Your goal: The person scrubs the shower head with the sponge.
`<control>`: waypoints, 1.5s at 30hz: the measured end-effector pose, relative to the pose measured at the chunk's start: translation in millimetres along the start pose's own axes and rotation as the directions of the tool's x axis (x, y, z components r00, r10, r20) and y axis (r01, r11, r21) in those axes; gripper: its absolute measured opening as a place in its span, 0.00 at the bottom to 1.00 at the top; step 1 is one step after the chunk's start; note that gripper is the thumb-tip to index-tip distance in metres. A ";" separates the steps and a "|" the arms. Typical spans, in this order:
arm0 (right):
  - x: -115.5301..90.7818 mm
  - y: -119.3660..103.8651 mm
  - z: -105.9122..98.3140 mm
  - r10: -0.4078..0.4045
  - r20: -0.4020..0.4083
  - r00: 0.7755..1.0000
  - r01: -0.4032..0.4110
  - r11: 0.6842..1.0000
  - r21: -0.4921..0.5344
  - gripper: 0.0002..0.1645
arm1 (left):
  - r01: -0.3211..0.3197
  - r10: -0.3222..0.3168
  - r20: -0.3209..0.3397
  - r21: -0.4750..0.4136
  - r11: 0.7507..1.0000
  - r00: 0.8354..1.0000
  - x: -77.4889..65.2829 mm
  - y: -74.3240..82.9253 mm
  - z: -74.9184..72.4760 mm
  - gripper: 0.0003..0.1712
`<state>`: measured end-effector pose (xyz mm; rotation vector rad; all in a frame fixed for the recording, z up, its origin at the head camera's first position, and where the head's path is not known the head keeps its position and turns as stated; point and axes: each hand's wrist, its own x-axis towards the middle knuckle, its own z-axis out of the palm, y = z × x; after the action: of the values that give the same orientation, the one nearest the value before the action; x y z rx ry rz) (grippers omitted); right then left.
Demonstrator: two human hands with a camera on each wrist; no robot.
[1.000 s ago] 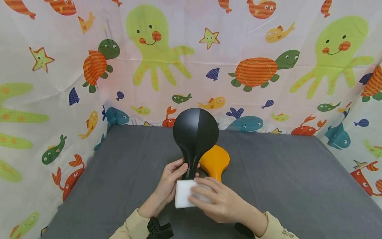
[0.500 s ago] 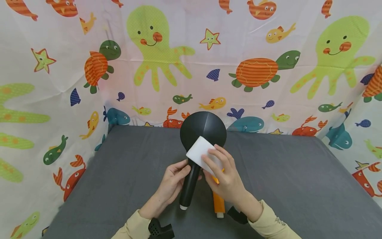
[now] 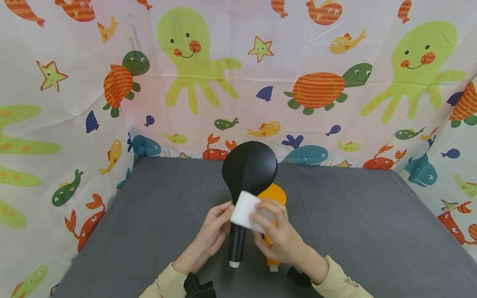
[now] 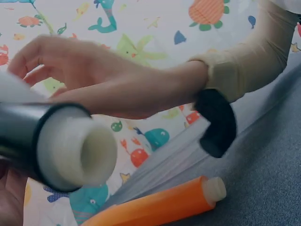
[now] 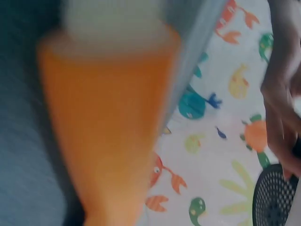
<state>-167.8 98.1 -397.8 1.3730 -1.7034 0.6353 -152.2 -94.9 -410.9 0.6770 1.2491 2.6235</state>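
My left hand point(image 3: 214, 229) holds a black handheld shower head point(image 3: 250, 165) by its neck, head up and back toward me. Its perforated face shows as a dark dotted disc in the right wrist view. In the left wrist view the white hollow connector point(image 4: 84, 150) sticks out of the handle's end. A white sponge block point(image 3: 244, 211) is gripped in my right hand point(image 3: 277, 229) and lies against the upper handle. Behind my right hand, an orange shower head point(image 3: 275, 192) rests on the table, its handle partly hidden.
A dark grey cloth covers the table point(image 3: 346, 219). Around its back and sides hangs a white curtain point(image 3: 238, 37) printed with sea animals. Black wrist camera mounts point(image 3: 199, 285) sit on both forearms.
The sponge went from the handle's lower end up to the base of the head, then back down onto the upper handle. The shower head tilted right, then came back nearly upright in my left hand.
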 end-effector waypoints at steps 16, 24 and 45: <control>-10.7 -15.6 -6.6 -0.191 0.135 0.972 0.169 0.973 0.156 0.17 | 0.002 -0.002 0.014 0.005 1.000 1.000 0.4 3.6 -2.7 0.19; 5.5 -2.4 -4.6 -0.039 -0.006 0.999 0.039 0.999 -0.006 0.18 | -0.063 0.062 0.011 0.007 0.998 0.998 0.0 0.1 -1.2 0.18; -9.9 -20.2 0.1 0.003 0.051 0.999 -0.006 0.998 0.057 0.20 | 0.004 -0.004 -0.050 0.008 1.000 0.999 0.2 1.2 -4.7 0.19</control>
<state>-148.0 97.8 -408.6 1.4373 -1.7410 0.6606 -154.5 -98.8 -412.4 0.6131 1.2739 2.6492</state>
